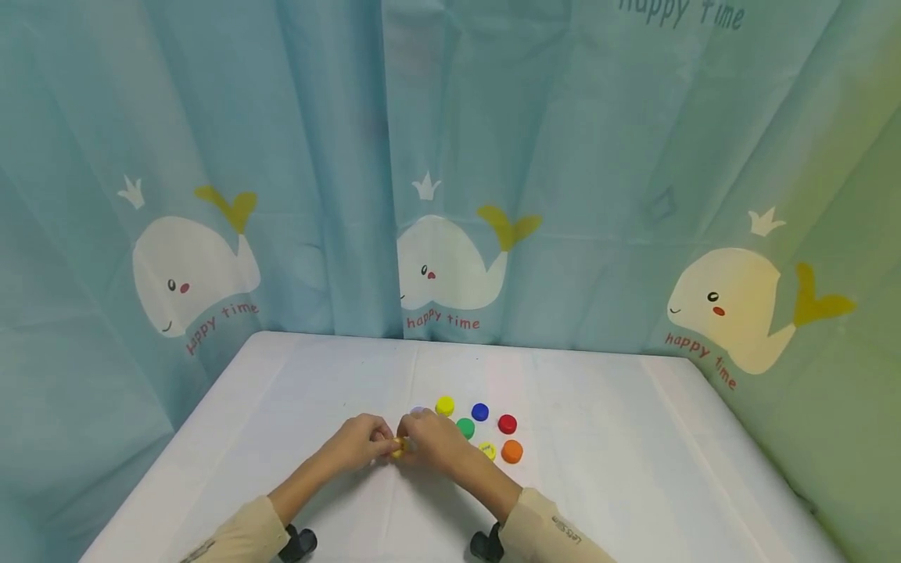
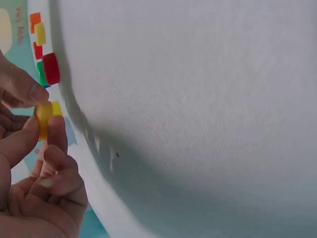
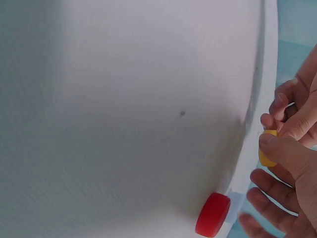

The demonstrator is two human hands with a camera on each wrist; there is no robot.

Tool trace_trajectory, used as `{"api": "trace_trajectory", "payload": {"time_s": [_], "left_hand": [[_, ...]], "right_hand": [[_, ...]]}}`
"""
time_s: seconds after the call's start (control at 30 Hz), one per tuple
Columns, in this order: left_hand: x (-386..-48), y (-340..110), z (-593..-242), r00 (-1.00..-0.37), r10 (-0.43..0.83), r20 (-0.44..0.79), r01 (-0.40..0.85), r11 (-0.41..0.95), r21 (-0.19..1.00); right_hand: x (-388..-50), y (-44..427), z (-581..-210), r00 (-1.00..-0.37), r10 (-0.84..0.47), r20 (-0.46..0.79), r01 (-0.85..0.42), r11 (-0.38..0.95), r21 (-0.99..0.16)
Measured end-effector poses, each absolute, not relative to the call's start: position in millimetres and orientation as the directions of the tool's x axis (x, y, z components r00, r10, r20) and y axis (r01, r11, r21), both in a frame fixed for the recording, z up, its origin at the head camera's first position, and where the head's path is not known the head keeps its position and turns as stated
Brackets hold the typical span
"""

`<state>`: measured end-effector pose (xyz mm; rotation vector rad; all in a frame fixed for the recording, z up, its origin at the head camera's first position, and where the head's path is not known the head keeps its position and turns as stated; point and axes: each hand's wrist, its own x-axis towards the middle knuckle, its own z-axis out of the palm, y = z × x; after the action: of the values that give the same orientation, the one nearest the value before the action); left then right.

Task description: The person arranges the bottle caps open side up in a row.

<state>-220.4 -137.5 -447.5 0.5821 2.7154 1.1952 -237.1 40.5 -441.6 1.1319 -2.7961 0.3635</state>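
A small yellow-orange cap (image 1: 399,448) is pinched between both hands, just above the white table. My left hand (image 1: 357,442) grips it from the left with thumb and fingers; my right hand (image 1: 438,444) grips it from the right. In the left wrist view the cap (image 2: 43,119) stands on edge between the fingertips of the left hand (image 2: 42,193) and those of the other hand. The right wrist view has the right hand's (image 3: 292,183) thumb across the cap (image 3: 266,151), with its other fingers spread below. The left hand (image 3: 299,109) meets it from above.
On the table (image 1: 619,438), beyond and right of my hands, lie yellow (image 1: 445,405), blue (image 1: 480,412), green (image 1: 465,428), red (image 1: 507,424) and orange (image 1: 512,451) caps. A pale purple one is partly hidden. Another red cap (image 3: 213,215) lies near the right hand. A whale-print curtain (image 1: 338,195) hangs behind.
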Motion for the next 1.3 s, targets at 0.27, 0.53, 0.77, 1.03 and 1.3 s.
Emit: {"api": "trace_trajectory", "payload": {"time_s": [0.27,0.53,0.77,1.03,1.3], "left_hand": [[-214,-144,-439,-0.894,0.448,-0.012,0.239,0.500,0.833],[-215,-149,-435,-0.886,0.464,-0.024,0.198,0.423,0.884],[-214,-151,-431,-0.873,0.486,0.038,0.273,0.423,0.864],[-211,-155,-430,-0.864,0.488,0.122,0.398,0.513,0.761],[-205,-159,-434,-0.847,0.507,0.160,0.452,0.529,0.718]], "right_hand": [[-236,42,-438,-0.715,-0.671,0.193,-0.686,0.622,-0.378],[-237,48,-434,-0.683,-0.701,0.205,-0.695,0.537,-0.478],[-236,53,-429,-0.646,-0.723,0.245,-0.714,0.459,-0.528],[-232,51,-430,-0.644,-0.739,0.199,-0.695,0.456,-0.556],[-228,51,-432,-0.645,-0.748,0.156,-0.666,0.450,-0.595]]}}
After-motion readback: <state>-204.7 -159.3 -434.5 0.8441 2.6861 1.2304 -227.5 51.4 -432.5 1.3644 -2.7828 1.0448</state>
